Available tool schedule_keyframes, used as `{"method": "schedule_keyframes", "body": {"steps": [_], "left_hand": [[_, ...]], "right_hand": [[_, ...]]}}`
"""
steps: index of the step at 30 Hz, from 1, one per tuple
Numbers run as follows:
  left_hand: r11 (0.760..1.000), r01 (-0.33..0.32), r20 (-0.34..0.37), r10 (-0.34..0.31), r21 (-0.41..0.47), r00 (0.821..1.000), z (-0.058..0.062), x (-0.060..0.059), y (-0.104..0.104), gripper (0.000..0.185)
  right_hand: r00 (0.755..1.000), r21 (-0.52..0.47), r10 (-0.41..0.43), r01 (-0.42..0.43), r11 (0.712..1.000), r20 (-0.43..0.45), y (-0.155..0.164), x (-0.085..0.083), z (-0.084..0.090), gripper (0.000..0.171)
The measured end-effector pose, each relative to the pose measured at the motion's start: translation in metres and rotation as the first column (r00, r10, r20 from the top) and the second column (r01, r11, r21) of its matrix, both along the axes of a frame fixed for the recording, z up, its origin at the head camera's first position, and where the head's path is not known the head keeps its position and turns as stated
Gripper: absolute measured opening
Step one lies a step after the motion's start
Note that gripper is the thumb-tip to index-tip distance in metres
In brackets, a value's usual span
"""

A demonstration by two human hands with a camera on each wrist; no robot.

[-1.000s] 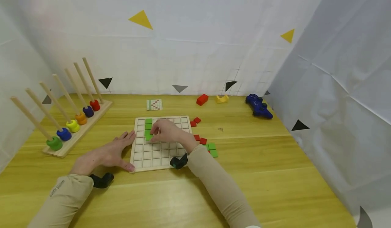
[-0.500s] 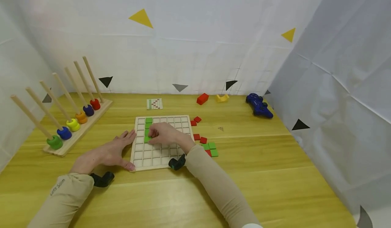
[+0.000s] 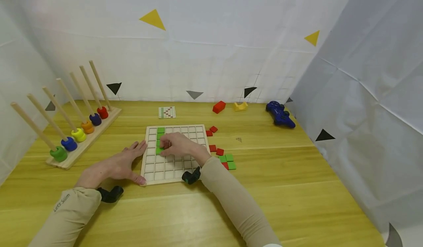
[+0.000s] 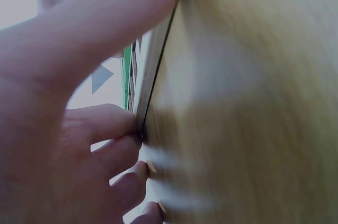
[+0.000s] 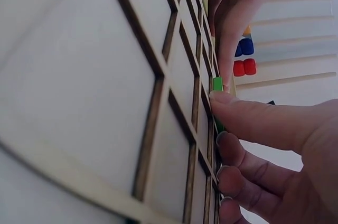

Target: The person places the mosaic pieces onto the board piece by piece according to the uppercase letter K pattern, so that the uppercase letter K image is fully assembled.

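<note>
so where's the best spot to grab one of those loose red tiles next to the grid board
Probably by two opposite side edges, pinched from above. The loose red tile lies flat on the table, apart from the grid board, so only its thin edges offer purchase. Coming from the right side suits the right hand, now over the board.

A pale wooden grid board (image 3: 174, 155) is seen on a yellow wood-grain table (image 3: 284, 188), with bright green tiles (image 3: 160, 130) set in its left column. Loose red tiles (image 3: 213, 129) and green tiles (image 3: 230, 161) are scattered to the right. Beige sleeves (image 3: 231, 199) are worn. A rack (image 3: 82, 136) is ringed green, blue, yellow, orange, purple, red. A blue controller (image 3: 280, 114), a red block (image 3: 219, 107) and a yellow block (image 3: 240, 107) are spotted. White walls are dotted with yellow and black triangles.
</note>
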State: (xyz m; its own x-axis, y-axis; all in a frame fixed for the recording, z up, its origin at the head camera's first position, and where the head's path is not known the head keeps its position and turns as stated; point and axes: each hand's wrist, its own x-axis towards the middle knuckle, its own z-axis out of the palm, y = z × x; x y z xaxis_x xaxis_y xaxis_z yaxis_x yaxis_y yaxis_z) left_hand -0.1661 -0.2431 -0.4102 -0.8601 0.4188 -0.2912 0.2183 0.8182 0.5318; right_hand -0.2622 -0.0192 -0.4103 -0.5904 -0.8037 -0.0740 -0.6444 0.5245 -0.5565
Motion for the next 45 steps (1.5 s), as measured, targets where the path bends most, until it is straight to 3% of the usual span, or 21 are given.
{"method": "schedule_keyframes", "body": {"steps": [28,37,45], "left_hand": [[1.0,0.002,-0.009,-0.002,0.012,1.0,0.001,0.001,-0.001,0.13],[1.0,-0.001,-0.003,0.001,-0.003,1.0,-0.003,0.0,0.001,0.131],[1.0,0.002,-0.012,-0.001,0.016,1.0,-0.001,0.001,0.0,0.13]], "right_hand": [[0.995,0.019,-0.062,0.061,0.998,0.081,-0.002,-0.001,-0.002,0.018],[0.999,0.028,-0.026,0.025,0.999,0.046,0.014,0.001,0.022,0.031],[0.996,0.028,-0.034,0.031,0.999,0.086,0.059,-0.005,0.035,0.031]]}}
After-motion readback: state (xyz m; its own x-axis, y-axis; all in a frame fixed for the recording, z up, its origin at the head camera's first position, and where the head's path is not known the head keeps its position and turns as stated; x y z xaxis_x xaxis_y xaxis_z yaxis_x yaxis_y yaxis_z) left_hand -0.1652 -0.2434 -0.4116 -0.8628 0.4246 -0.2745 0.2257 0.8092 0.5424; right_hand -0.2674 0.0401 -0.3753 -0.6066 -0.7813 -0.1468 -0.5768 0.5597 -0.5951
